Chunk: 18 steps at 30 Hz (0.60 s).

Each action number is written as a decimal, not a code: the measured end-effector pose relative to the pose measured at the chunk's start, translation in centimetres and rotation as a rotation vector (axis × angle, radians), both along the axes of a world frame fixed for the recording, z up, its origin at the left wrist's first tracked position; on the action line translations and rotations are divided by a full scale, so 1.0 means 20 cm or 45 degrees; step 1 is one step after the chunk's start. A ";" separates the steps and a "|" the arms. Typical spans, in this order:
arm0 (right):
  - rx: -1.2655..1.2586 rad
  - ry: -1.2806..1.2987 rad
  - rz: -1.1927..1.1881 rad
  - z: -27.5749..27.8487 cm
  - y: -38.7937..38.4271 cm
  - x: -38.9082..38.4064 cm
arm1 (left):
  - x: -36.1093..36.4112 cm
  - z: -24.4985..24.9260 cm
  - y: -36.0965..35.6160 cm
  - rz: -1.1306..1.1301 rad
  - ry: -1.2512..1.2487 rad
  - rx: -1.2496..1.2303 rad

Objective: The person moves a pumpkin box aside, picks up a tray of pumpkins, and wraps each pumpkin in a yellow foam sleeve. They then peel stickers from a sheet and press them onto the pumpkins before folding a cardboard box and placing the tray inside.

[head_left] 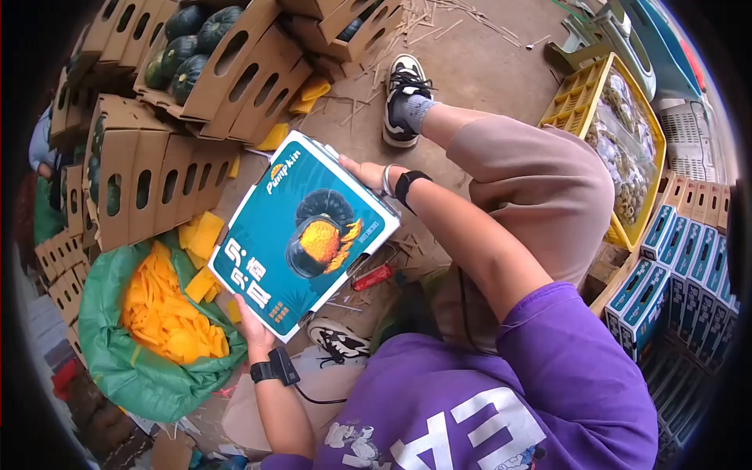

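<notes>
A teal and white pumpkin carton point(313, 235), with "Pumpkin" and a cut squash printed on its lid, is tilted in front of my legs. My left hand point(256, 323) grips its lower-left edge, with part of the fingers hidden beneath. On the opposite upper-right edge, my right hand point(366, 171) holds the carton, thumb and fingers along the side. The lid looks closed, so its contents are hidden. Close to my left hand stands a green sack point(110, 337) full of orange-yellow foam pieces point(168, 309).
Stacked brown cartons point(149, 168) rise at the left, some holding dark green squashes point(188, 51). A yellow crate point(658, 153) with bagged goods stands at right, above several teal cartons point(638, 301). A red object point(372, 277) lies on the floor amid straw-like scraps.
</notes>
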State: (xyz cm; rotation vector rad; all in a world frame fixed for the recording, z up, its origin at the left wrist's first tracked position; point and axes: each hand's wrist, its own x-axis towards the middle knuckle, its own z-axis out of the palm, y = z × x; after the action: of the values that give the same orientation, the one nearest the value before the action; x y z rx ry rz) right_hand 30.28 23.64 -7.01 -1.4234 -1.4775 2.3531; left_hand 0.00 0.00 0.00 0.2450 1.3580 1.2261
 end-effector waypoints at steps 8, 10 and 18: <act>-0.085 -0.098 -0.039 -0.11 0.07 -0.02 | -0.22 -0.18 0.06 0.034 -0.060 0.059; -0.081 -0.053 -0.108 -0.23 0.13 0.01 | -0.22 -0.23 0.14 -0.004 -0.017 0.051; -0.008 -0.033 -0.174 -0.19 0.10 -0.09 | -0.65 -0.62 -0.08 -0.113 -0.060 -0.234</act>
State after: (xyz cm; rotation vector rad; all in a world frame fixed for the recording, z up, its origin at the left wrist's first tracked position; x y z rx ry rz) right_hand 28.49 25.66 -10.73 -1.5101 -1.3334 2.2687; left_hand -12.93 -1.53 -12.49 0.1445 1.3940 1.0205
